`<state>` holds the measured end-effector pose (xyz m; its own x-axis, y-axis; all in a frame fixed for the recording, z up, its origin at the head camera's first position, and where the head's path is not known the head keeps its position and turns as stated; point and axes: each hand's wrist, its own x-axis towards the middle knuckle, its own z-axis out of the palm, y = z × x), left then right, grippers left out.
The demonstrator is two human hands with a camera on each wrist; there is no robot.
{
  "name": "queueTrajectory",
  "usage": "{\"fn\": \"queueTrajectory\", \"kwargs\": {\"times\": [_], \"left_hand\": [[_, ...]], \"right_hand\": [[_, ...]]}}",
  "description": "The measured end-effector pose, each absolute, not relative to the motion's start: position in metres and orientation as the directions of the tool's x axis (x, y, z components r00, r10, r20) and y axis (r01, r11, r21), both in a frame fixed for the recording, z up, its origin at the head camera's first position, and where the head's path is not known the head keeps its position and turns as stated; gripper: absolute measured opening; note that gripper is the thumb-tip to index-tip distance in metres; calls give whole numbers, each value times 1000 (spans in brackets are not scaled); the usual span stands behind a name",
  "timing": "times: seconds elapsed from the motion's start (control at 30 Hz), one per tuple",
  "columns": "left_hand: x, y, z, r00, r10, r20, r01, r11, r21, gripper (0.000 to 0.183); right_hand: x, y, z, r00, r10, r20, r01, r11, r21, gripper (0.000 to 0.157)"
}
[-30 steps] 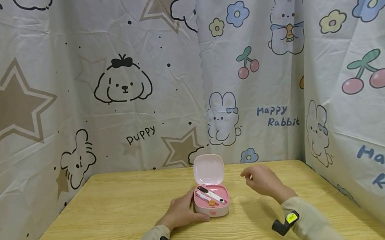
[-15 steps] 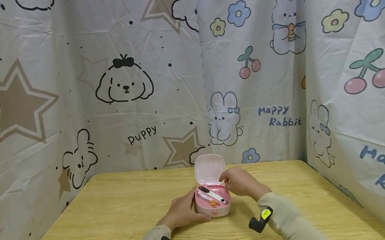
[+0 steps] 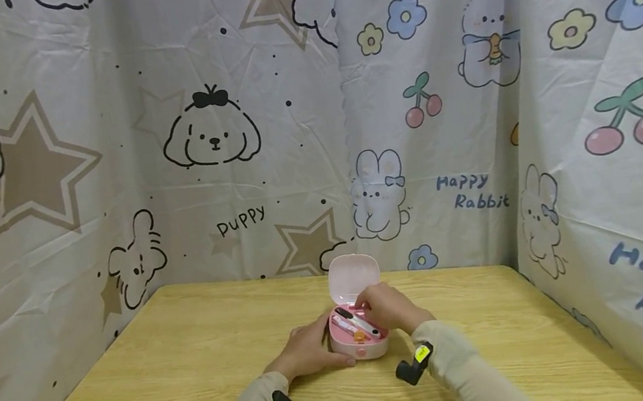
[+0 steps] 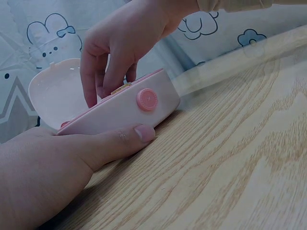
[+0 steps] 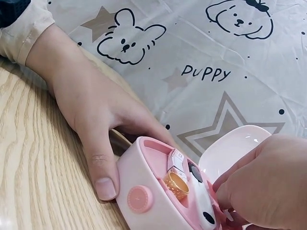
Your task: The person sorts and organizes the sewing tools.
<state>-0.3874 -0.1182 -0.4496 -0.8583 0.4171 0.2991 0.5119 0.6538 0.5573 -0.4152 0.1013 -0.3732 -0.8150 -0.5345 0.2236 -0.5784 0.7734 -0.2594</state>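
A small pink-and-white box (image 3: 372, 352) stands on the table with its lid (image 3: 354, 277) raised. My left hand (image 3: 311, 349) grips its left side, thumb along the front wall near the round pink button (image 4: 147, 99). Down into the right part of the box reach the bent fingers of my right hand (image 3: 392, 306); the fingertips are partly hidden, and I cannot tell whether they pinch anything. Beside them lies a slim white tool with black ends (image 5: 205, 201). A gold dimpled thimble (image 5: 176, 186) and a white strip with printed numbers (image 5: 177, 162) share the pink interior.
The wooden table (image 3: 195, 352) extends around the box on every side. Behind and beside it hangs a printed curtain (image 3: 223, 193) with puppies, rabbits and stars. A black wrist mount (image 3: 414, 364) sits on each sleeve.
My right hand has moved left from beside the box, past the lid's edge, and down inside. The left hand keeps hold of the box. The head view has shifted slightly.
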Motion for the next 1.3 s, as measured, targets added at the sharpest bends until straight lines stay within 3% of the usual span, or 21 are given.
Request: {"fn": "queueTrajectory", "kwargs": {"times": [0.37, 1.3], "left_hand": [[-386, -118, -449, -858, 415, 301, 512, 651, 560, 113], [-397, -119, -458, -859, 414, 301, 511, 655, 556, 117]], "right_hand": [[-417, 93, -373, -826, -531, 188, -563, 793, -233, 23], [-421, 92, -374, -813, -538, 223, -580, 781, -229, 17]]}}
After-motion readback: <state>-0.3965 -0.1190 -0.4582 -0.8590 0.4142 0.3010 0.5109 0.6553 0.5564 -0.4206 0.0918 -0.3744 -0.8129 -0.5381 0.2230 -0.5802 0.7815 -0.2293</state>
